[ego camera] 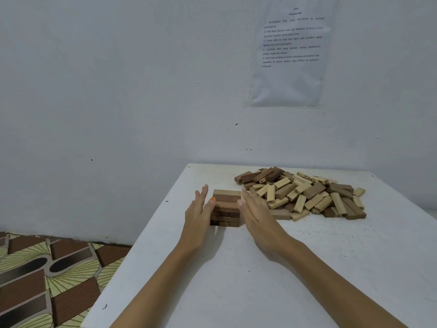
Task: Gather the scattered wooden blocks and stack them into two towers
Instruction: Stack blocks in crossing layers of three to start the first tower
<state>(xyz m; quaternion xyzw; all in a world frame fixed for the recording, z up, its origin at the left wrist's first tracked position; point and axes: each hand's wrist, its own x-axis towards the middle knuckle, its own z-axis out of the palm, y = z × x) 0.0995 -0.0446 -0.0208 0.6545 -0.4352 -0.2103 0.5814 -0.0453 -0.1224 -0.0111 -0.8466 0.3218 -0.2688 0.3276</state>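
So from the head cam, I've got both hands flat and upright on either side of the short tower (225, 208), which sits on the white table (236, 280) a bit past the middle, roughly at 12 o'clock from my arms. My left hand (199, 215) is on the tower's 9 o'clock side, fingers straight and nearly together, spread just a little at the tips, thumb resting on the top edge of the stack. My right hand (254, 214) is on the 3 o'clock side, also flat, fingers together and pointing away from me, thumb tip touching the top layer. Neither hand is curled around anything, it's more of a palm squeeze with the tower between them. I can't tell for sure whether the palms fully touch the wood or sit just beside it. The tower is a few layers tall, mostly darker blocks with a paler one on top. The loose block pile (305, 195) is off at about 2 o'clock from the tower, just beyond my right fingers, a mix of light and dark pieces. There's a printed sheet (289, 53) on the wall above it.
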